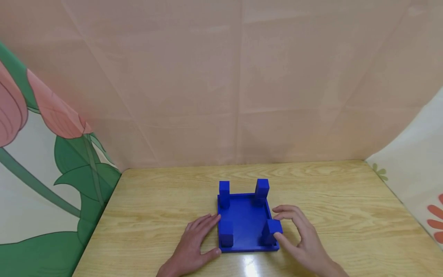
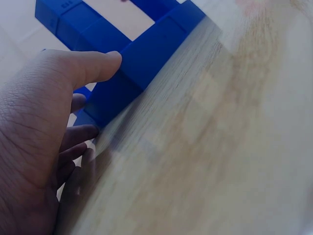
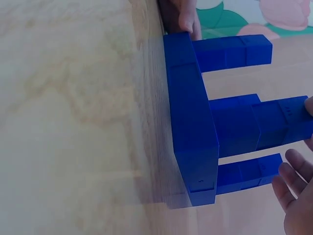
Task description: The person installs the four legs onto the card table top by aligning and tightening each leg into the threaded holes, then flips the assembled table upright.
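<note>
A blue square base (image 1: 246,225) with a raised rim lies on the wooden tabletop, a square post standing upright at each corner. My left hand (image 1: 194,244) lies along its left side, fingers extended and fingertips at the rim. In the left wrist view, the thumb (image 2: 95,66) reaches over the base's outer wall. At the near right corner, my right hand (image 1: 304,240) pinches the top of a blue post (image 1: 271,232) between thumb and index finger. The right wrist view shows this post (image 3: 281,122) stepped, narrower toward its top, while the other right fingers (image 3: 296,171) hang loose beside it.
The light wooden table (image 1: 155,207) carries the blue piece near its front middle. A plain pinkish cloth (image 1: 238,84) hangs behind the table. Flower-printed cloth (image 1: 72,161) covers the left side, and another printed cloth (image 1: 415,161) hangs at the right.
</note>
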A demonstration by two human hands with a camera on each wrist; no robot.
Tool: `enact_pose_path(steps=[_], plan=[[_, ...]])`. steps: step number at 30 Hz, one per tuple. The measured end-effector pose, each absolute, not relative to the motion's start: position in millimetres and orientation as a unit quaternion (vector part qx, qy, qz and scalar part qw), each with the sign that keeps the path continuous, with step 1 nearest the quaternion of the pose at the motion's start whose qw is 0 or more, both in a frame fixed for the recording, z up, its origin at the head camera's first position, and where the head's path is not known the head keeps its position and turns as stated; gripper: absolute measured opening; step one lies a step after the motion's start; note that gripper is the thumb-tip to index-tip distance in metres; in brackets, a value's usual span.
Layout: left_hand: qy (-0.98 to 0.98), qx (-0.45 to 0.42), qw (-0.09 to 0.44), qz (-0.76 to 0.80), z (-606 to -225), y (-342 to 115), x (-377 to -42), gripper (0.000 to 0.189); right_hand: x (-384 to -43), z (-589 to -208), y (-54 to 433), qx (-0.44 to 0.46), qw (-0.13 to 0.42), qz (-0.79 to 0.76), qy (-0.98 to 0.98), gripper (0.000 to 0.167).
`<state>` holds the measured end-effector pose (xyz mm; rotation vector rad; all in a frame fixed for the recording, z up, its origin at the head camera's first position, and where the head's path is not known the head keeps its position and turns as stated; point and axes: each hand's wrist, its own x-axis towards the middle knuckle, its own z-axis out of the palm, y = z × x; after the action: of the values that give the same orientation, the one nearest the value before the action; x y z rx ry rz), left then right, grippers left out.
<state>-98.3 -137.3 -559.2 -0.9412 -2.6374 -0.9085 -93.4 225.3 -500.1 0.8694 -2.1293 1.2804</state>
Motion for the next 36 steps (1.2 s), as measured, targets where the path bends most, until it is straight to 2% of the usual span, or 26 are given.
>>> enact_pose_path(steps=[6, 14, 19, 22, 27, 30, 34, 36], plan=[[-0.891, -0.320, 0.100, -0.306, -559.7, -137.4, -98.2, 0.082, -91.3, -500.9, 222.5, 0.305, 0.264, 0.472, -0.783, 0.051], [-0.893, -0.317, 0.089, -0.309, -558.5, -137.5, -97.7, 0.082, -91.1, -502.9, 219.1, 0.301, 0.291, 0.474, -0.775, 0.037], [-0.892, -0.315, 0.092, -0.312, -560.2, -137.3, -97.9, 0.082, -89.6, -505.0, 218.6, 0.294, 0.288, 0.479, -0.776, 0.041], [-0.891, -0.312, 0.092, -0.316, -561.5, -137.0, -97.6, 0.082, -90.4, -512.8, 221.3, 0.308, 0.281, 0.487, -0.768, 0.051], [-0.890, -0.316, 0.092, -0.317, -562.6, -136.5, -97.5, 0.082, -92.5, -535.1, 229.0, 0.346, 0.269, 0.493, -0.751, 0.088], [-0.890, -0.319, 0.100, -0.311, -562.7, -136.3, -98.0, 0.081, -91.1, -545.1, 232.9, 0.330, 0.246, 0.492, -0.768, 0.105], [-0.891, -0.313, 0.105, -0.312, -563.0, -137.3, -97.8, 0.081, -87.0, -550.9, 234.7, 0.268, 0.157, 0.499, -0.809, 0.130], [-0.891, -0.307, 0.102, -0.318, -563.1, -138.0, -97.2, 0.081, -85.7, -552.7, 234.3, 0.248, 0.111, 0.500, -0.823, 0.135]])
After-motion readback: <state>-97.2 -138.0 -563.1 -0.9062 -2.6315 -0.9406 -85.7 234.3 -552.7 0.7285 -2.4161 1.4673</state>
